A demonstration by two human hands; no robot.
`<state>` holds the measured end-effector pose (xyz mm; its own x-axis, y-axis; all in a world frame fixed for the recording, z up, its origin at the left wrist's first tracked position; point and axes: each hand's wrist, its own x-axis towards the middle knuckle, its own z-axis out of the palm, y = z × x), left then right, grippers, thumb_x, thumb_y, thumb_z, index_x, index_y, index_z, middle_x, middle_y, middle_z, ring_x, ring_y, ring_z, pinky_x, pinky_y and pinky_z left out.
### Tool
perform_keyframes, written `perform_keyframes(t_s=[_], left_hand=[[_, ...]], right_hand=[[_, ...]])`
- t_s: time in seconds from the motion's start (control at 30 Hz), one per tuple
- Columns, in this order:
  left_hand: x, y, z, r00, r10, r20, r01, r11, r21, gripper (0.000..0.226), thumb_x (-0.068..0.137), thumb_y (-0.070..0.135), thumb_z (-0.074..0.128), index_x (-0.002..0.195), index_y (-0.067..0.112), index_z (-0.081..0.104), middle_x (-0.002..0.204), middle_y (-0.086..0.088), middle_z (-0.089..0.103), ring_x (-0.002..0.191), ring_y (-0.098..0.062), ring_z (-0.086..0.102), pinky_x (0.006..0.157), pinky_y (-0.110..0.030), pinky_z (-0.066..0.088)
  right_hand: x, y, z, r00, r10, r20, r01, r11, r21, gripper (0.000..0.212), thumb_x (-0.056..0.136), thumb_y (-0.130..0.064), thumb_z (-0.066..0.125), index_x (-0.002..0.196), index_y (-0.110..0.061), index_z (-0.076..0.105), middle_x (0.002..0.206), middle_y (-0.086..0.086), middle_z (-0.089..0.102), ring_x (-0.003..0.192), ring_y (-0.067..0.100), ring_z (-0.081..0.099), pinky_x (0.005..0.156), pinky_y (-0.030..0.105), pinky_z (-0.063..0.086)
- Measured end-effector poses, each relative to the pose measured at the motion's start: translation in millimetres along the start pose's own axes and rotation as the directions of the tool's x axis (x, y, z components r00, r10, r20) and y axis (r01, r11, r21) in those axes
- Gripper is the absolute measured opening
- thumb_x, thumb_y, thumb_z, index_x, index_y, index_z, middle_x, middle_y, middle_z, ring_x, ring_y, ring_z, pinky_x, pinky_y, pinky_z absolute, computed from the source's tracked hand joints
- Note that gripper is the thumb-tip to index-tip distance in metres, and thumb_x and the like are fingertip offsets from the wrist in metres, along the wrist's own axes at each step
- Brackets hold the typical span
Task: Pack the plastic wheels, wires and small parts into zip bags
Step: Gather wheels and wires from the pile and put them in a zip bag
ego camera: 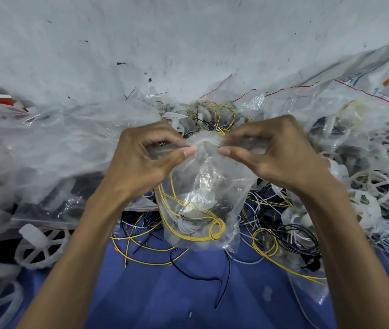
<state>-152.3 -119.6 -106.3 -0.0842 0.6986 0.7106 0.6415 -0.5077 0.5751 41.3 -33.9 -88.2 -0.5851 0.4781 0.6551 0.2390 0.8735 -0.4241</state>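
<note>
A clear zip bag (203, 191) hangs in front of me, holding yellow, black and white wires coiled at its bottom. My left hand (141, 160) pinches the bag's top edge from the left. My right hand (271, 155) pinches the same top edge from the right, thumbs and fingertips nearly meeting at the middle. Loose yellow and black wires (146, 248) lie on the blue cloth (165, 293) under the bag. White plastic spoked wheels lie to the left (41, 245) and to the right (373, 186).
Piles of clear zip bags with red seal lines fill the left (34, 143) and right (354, 119). A tangle of yellow wire and white parts (210, 115) lies behind my hands. A pale scuffed wall (165, 43) rises at the back.
</note>
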Motion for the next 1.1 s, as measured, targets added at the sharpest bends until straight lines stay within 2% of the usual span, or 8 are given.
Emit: perform_keyframes(t_s=[0.07, 0.27, 0.43, 0.53, 0.73, 0.83, 0.97, 1.1], left_hand=[[1, 1, -2, 1.000, 0.007, 0.014, -0.008, 0.999, 0.050, 0.010, 0.075, 0.021, 0.073, 0.080, 0.012, 0.070, 0.075, -0.003, 0.066, 0.067, -0.010, 0.060, 0.063, -0.019, 0.043], [4, 8, 8, 0.993, 0.112, -0.029, -0.108, 0.986, 0.129, 0.011, 0.077, 0.018, 0.073, 0.074, 0.007, 0.071, 0.070, 0.000, 0.064, 0.063, -0.010, 0.057, 0.061, -0.018, 0.041], [3, 8, 4, 0.988, 0.151, 0.032, -0.154, 0.981, 0.121, 0.009, 0.079, 0.017, 0.070, 0.076, 0.009, 0.069, 0.071, 0.003, 0.061, 0.066, -0.007, 0.056, 0.066, -0.016, 0.040], [4, 9, 4, 0.993, 0.117, 0.023, -0.119, 0.990, 0.074, 0.008, 0.079, 0.021, 0.069, 0.086, 0.017, 0.069, 0.075, 0.004, 0.064, 0.069, -0.009, 0.059, 0.065, -0.019, 0.041], [3, 12, 10, 0.994, 0.108, -0.005, -0.107, 0.989, 0.098, 0.007, 0.078, 0.017, 0.070, 0.082, 0.021, 0.067, 0.073, -0.001, 0.064, 0.067, -0.019, 0.059, 0.060, -0.031, 0.044], [3, 11, 9, 0.996, 0.082, -0.038, -0.078, 0.991, 0.106, 0.005, 0.076, 0.015, 0.073, 0.081, 0.015, 0.072, 0.070, -0.002, 0.064, 0.063, -0.018, 0.059, 0.056, -0.031, 0.045], [3, 7, 9, 0.995, -0.076, -0.070, 0.080, 0.995, 0.058, 0.015, 0.075, 0.011, 0.075, 0.081, 0.024, 0.071, 0.069, 0.009, 0.068, 0.058, -0.005, 0.062, 0.054, -0.015, 0.045], [6, 2, 6, 0.978, -0.177, -0.114, 0.176, 0.984, -0.017, 0.025, 0.077, 0.004, 0.072, 0.071, 0.028, 0.070, 0.059, 0.022, 0.066, 0.057, 0.004, 0.063, 0.057, -0.008, 0.046]], right_hand=[[2, -2, 2, 0.999, -0.031, -0.029, 0.029, 0.997, -0.065, 0.012, 0.079, -0.025, 0.074, 0.085, -0.014, 0.075, 0.081, -0.002, 0.074, 0.075, 0.016, 0.070, 0.077, 0.040, 0.054], [3, -6, 2, 0.990, -0.139, -0.009, 0.137, 0.987, -0.087, 0.008, 0.079, -0.015, 0.069, 0.076, -0.007, 0.072, 0.069, 0.002, 0.071, 0.062, 0.016, 0.065, 0.062, 0.030, 0.048], [2, -8, 3, 0.991, -0.133, 0.009, 0.134, 0.988, -0.072, 0.010, 0.079, -0.021, 0.070, 0.082, -0.012, 0.074, 0.076, -0.005, 0.072, 0.068, 0.012, 0.067, 0.069, 0.035, 0.053], [5, -10, 12, 0.986, -0.169, 0.006, 0.169, 0.983, -0.069, 0.011, 0.082, -0.020, 0.068, 0.083, -0.010, 0.073, 0.074, 0.000, 0.072, 0.066, 0.018, 0.067, 0.061, 0.037, 0.052], [5, -6, 22, 0.975, -0.211, -0.062, 0.200, 0.968, -0.149, 0.008, 0.079, -0.009, 0.064, 0.071, -0.006, 0.065, 0.063, -0.003, 0.062, 0.056, 0.019, 0.056, 0.052, 0.037, 0.046], [6, -6, 30, 0.983, -0.141, -0.118, 0.126, 0.984, -0.126, 0.011, 0.080, -0.005, 0.066, 0.069, -0.006, 0.064, 0.060, -0.007, 0.057, 0.052, 0.013, 0.053, 0.047, 0.032, 0.044], [5, 5, 23, 1.000, -0.001, -0.020, 0.001, 1.000, -0.011, 0.007, 0.080, -0.019, 0.071, 0.078, -0.013, 0.072, 0.060, -0.008, 0.065, 0.053, 0.008, 0.061, 0.052, 0.031, 0.049], [3, 16, 14, 0.993, 0.049, -0.104, -0.053, 0.998, -0.029, 0.005, 0.080, -0.014, 0.070, 0.076, -0.012, 0.072, 0.058, -0.012, 0.062, 0.050, -0.002, 0.058, 0.058, 0.024, 0.049]])
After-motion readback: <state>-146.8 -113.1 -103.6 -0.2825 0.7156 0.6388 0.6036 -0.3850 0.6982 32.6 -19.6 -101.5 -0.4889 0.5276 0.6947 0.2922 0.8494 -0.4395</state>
